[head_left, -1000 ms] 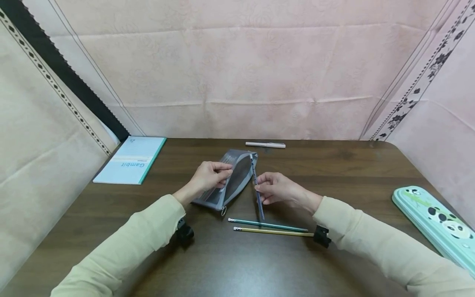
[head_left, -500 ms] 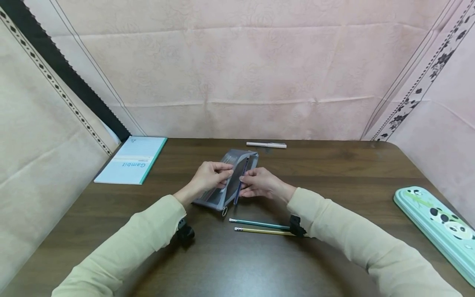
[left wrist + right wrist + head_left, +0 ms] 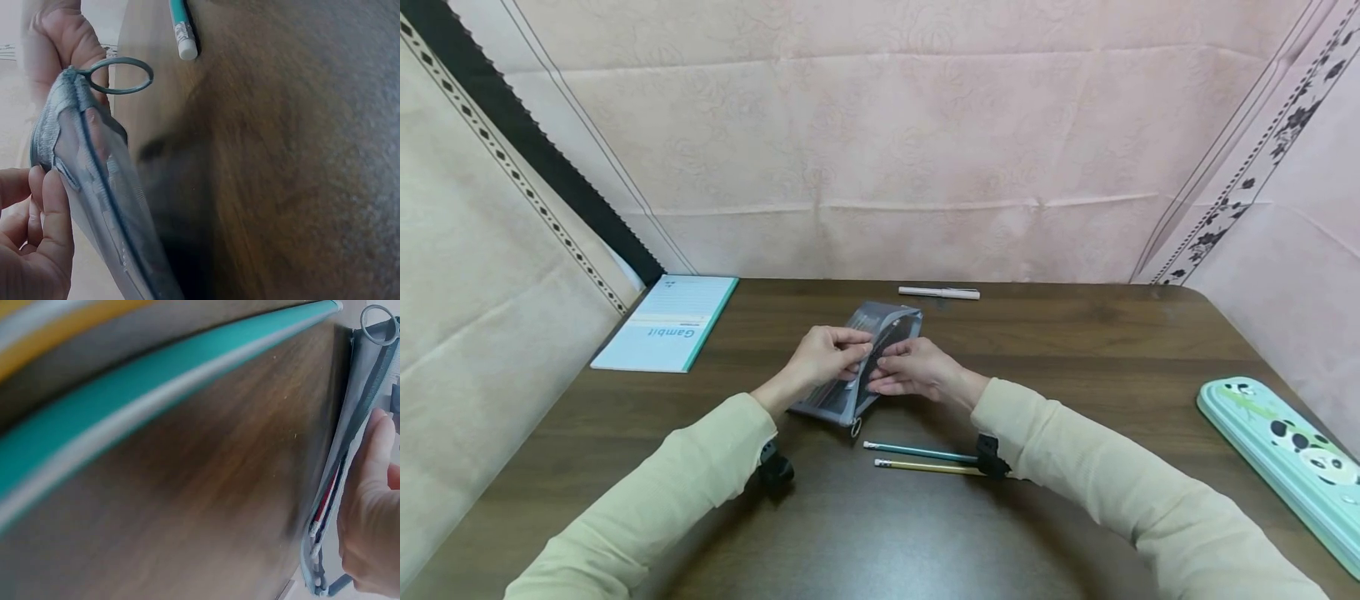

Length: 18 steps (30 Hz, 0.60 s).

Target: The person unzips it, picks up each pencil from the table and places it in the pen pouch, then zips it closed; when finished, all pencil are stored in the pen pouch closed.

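Observation:
A grey see-through zip pouch (image 3: 831, 404) with a ring pull (image 3: 122, 75) lies in the middle of the table, its mouth spread. My left hand (image 3: 823, 358) pinches the pouch's near-left rim between thumb and fingers. At the mouth is my right hand (image 3: 917, 371), fingers fairly straight and reaching just inside; no pencil shows between them. Slim items with a red one (image 3: 325, 500) among them show inside the pouch in the right wrist view. In front lie a teal pencil (image 3: 917, 452) and a yellow pencil (image 3: 925, 467), partly covered by the right wrist's camera.
A white pen (image 3: 938, 292) lies behind the pouch near the far edge. At the far left is a Gambit notepad (image 3: 655, 333). A mint panda pencil case (image 3: 1292, 458) sits at the right edge. Cloth (image 3: 880, 142) hangs behind the table.
My right hand has moved left to the pouch mouth with a dark blue pencil, which has gone inside and left the fingers. My left hand stays on the rim.

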Tool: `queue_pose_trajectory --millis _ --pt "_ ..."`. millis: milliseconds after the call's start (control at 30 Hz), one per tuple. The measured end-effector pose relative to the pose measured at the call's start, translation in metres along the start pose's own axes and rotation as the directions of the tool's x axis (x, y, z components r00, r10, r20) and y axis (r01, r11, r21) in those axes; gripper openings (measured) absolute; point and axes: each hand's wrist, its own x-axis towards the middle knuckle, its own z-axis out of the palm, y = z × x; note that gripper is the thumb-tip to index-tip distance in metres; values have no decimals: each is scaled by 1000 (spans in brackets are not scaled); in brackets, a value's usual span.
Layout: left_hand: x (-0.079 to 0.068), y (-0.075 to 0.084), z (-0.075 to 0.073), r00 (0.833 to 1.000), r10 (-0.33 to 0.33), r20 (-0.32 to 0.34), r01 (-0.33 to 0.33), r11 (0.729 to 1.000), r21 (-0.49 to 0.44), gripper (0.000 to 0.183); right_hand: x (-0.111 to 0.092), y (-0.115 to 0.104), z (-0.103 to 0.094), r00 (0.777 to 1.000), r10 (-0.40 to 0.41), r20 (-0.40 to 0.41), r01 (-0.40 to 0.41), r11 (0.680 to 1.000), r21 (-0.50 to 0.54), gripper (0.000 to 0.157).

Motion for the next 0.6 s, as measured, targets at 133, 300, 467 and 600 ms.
queue_pose_trajectory --millis 133,300,467,600 --pt "-1 0 0 1000 16 -2 -16 1000 3 29 -6 2 -6 1000 -11 -7 10 997 -77 38" --pt "-2 0 1 1000 21 4 -21 1000 -10 29 -21 11 -24 995 -89 33 94 971 -221 32" --pt "-2 0 0 1000 24 14 -24 1000 -13 31 -42 20 -50 984 -109 140 155 912 -379 28" --pt "-2 -1 0 999 29 21 -29 999 -17 31 -56 28 -68 962 -95 255 213 847 -487 26"
